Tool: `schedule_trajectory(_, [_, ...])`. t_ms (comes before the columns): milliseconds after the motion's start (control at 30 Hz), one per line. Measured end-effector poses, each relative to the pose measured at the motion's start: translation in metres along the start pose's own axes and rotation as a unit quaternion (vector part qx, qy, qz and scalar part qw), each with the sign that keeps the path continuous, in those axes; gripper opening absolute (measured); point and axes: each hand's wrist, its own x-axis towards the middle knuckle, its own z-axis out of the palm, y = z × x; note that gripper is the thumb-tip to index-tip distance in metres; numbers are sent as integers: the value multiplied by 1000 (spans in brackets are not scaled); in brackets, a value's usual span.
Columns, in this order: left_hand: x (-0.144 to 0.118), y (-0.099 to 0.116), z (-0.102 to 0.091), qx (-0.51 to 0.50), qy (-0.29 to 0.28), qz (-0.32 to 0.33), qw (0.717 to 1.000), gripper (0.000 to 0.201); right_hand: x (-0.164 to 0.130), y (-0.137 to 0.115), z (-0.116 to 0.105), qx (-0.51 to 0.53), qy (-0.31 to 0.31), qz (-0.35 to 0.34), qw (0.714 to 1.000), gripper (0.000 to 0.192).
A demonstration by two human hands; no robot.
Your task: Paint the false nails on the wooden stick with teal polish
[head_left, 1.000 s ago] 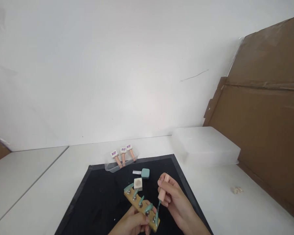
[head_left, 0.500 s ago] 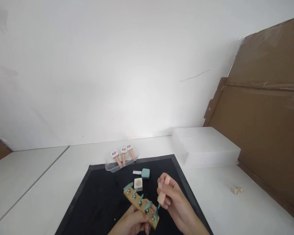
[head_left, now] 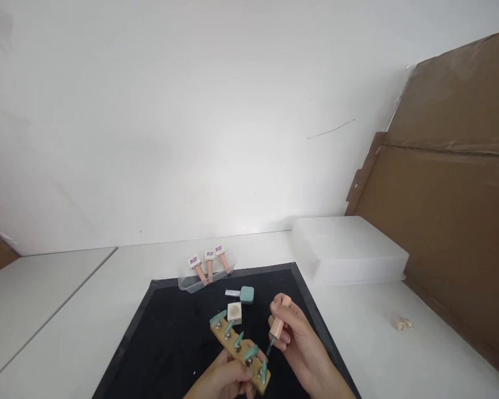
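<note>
Head view: I see the brush (head_left: 278,326), its peach handle pinched upright between the thumb and fingers of the right hand (head_left: 297,343), which are curled shut round it; the dark bristle tip sticks out below the fingers and points down-left. That tip hangs just beside the block (head_left: 239,350), near its closer end, though I cannot tell if it touches. The block is a wooden strip carrying five teal nail tips (head_left: 251,351) on metal pegs, running diagonally away from the left hand (head_left: 224,379). The left hand grips the block's near end from below, fingers closed on it, thumb on top; much of that hand is cut off by the frame's bottom edge.

Just beyond the fingers of both hands a small cream cube (head_left: 234,312) sits on the black mat (head_left: 166,338), and past it lies a teal bottle (head_left: 242,293) on its side with a silver neck. Farther out still, at the mat's far edge, a clear tray (head_left: 189,285) holds three more polish bottles (head_left: 209,262) leaning back. To the right of the right hand, well apart, stands a frosted plastic box (head_left: 349,249) on the white table (head_left: 66,299), with cardboard (head_left: 453,210) behind it.
</note>
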Motion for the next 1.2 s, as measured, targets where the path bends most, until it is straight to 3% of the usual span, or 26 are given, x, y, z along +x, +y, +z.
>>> schedule_trajectory(167, [3, -2, -2, -15, 8, 0, 1000, 20, -7, -5, 7, -29, -38, -9, 999, 19])
schedule_trajectory(400, [3, -4, -3, -24, -2, -3, 1000, 20, -5, -3, 7, -50, -32, -9, 998, 18])
schedule_trajectory(667, [2, -4, -5, -30, -18, -7, 999, 21, 0, 2, 1, 12, -2, -12, 1000, 17])
schedule_trajectory(800, [3, -3, -6, -30, -21, 1, 999, 21, -4, 0, 4, 19, -34, -21, 999, 19])
schedule_trajectory(967, [4, -3, -4, -35, -11, 0, 999, 21, -9, -3, 9, -47, -67, -23, 996, 19])
schedule_trajectory(1200, [3, -4, -5, -38, -22, -6, 999, 21, -6, -3, 8, -80, -27, -37, 996, 19])
